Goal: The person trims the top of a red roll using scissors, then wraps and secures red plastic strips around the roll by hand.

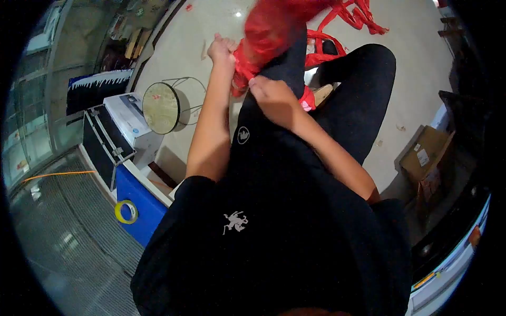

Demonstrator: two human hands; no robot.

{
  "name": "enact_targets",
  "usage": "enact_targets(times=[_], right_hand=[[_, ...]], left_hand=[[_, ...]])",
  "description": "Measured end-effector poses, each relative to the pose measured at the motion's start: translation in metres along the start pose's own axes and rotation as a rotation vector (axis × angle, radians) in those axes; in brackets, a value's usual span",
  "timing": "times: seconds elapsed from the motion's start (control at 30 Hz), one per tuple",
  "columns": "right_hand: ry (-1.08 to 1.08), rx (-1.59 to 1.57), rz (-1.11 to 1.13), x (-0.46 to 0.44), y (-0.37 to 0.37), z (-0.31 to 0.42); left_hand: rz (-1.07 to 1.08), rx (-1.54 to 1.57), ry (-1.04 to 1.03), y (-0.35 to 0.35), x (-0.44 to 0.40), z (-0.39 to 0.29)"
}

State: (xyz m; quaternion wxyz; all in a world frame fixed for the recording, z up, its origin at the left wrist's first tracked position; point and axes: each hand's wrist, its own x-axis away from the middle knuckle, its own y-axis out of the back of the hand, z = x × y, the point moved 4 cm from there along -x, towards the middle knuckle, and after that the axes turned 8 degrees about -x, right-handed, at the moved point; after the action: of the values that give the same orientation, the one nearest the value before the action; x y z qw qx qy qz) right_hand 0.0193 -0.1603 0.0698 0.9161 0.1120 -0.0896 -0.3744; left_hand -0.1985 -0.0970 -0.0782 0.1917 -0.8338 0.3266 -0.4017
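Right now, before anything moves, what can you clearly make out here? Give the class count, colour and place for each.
Red bunch: one, red, between the hands, partly blurred
Loose strips: several, red, floor at top right
Round stool: one, yellowish top, upper left
White carton: one, white, left
Metal-edged case: one, black, left
Blue panel: one, blue, lower left
Tape roll: one, yellow, against the panel
Cord: one, orange, far left
Cardboard box: one, brown, right
Floor: one, pale, behind
Shirt: one, black, bottom centre
Left hand: one, bare, upper centre
Right hand: one, bare, centre
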Motion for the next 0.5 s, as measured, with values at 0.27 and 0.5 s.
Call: enact_targets(times=[0.27,0.5], right_hand=[[-0.096,-0.284,-0.046,0.001,0.041,-0.013],[-0.284,-0.646,-0.119,0.004,0.072,0.001]], left_hand=[[0.237,-0.680,-0.181,-0.074,0.075,-0.056],[0.230,-2.096,-1.060,-0.044,0.183,-0.062]])
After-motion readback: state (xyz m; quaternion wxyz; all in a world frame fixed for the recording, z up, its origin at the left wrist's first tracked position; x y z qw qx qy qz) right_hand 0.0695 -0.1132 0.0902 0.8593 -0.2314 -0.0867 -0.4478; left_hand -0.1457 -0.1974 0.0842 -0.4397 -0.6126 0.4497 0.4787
